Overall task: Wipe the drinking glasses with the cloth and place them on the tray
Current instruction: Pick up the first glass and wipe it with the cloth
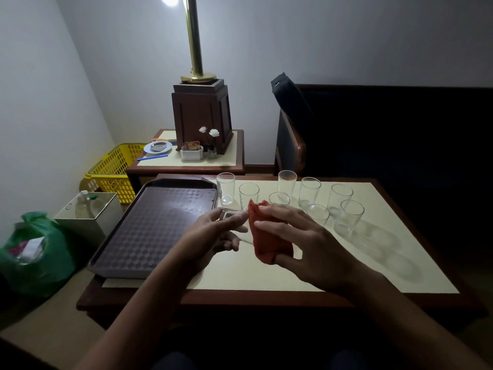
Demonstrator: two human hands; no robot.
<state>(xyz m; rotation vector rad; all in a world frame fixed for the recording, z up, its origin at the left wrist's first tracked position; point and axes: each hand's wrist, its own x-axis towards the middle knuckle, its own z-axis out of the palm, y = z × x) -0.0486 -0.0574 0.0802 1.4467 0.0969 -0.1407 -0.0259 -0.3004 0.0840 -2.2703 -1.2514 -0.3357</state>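
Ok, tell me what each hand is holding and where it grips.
The left hand holds a drinking glass on its side, fingers around its base end. The right hand holds the red cloth, bunched over the glass's other end.

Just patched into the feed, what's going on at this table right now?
A person is wiping a drinking glass, held on its side in the left hand, with an orange cloth gripped in the right hand. The brown tray on the left holds no glasses yet. Eight more glasses stand upright on the cream mat behind the hands.
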